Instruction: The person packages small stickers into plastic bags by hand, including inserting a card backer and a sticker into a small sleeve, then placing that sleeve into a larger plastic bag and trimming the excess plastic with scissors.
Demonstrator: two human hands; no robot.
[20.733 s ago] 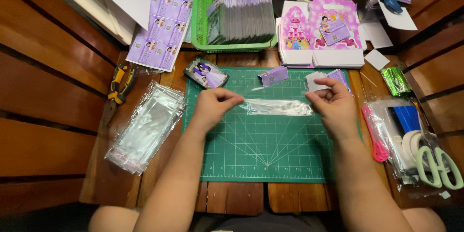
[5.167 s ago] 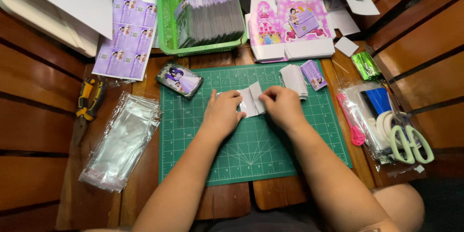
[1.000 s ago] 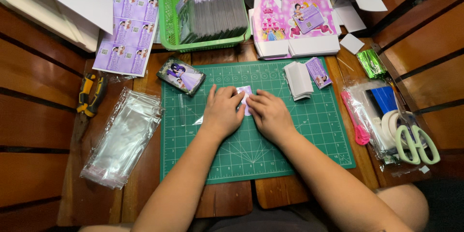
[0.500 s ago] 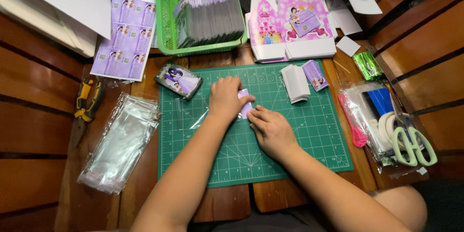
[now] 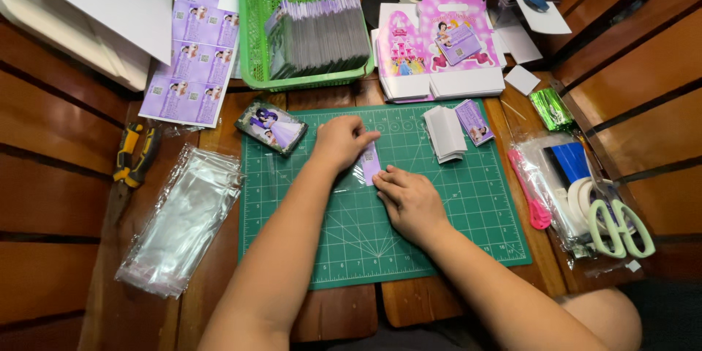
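Much of the small purple card (image 5: 371, 163) is covered by fingers, so only a narrow upright strip of it is seen; a clear sleeve around it can barely be made out as a faint sheen at 9 o'clock of the card. The card lies near the middle of the green cutting mat (image 5: 453, 227). It is pinched at its upper end by the left hand (image 5: 338, 142), fingers closed narrowly on it. The right hand (image 5: 409, 201), at 5 o'clock of the card, is laid flat with fingertips touching the card's lower edge; whether anything is gripped beneath cannot be told. A green basket (image 5: 252, 44) at 12 o'clock is cut off by the top edge. Scissors (image 5: 618, 223) at 3 o'clock are partly wrapped in plastic.
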